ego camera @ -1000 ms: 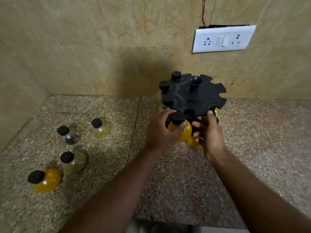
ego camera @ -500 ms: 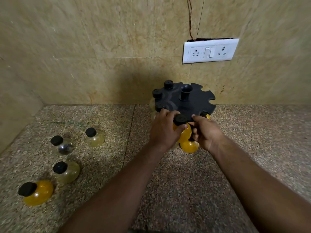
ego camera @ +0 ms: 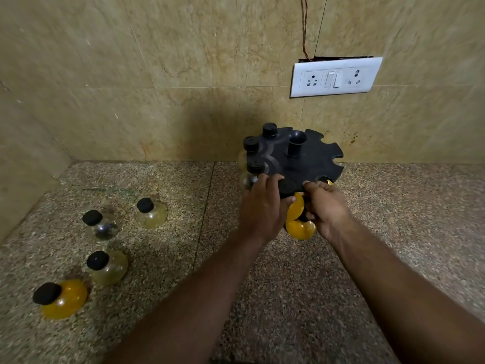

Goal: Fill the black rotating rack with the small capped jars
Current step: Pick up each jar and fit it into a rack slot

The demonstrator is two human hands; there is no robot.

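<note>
Left of the rack (ego camera: pixel 312 164) stand four loose jars (ego camera: pixel 109 267); three more sit slotted; left hand (ego camera: pixel 262 207) grips a yellow jar (ego camera: pixel 296 210), right hand (ego camera: pixel 326 206) the rack's rim.

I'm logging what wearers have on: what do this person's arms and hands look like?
The left hand and right hand are bare: no gloves, and no rings show. The left forearm and right forearm are bare too, with no sleeve, watch or bracelet in view.
</note>
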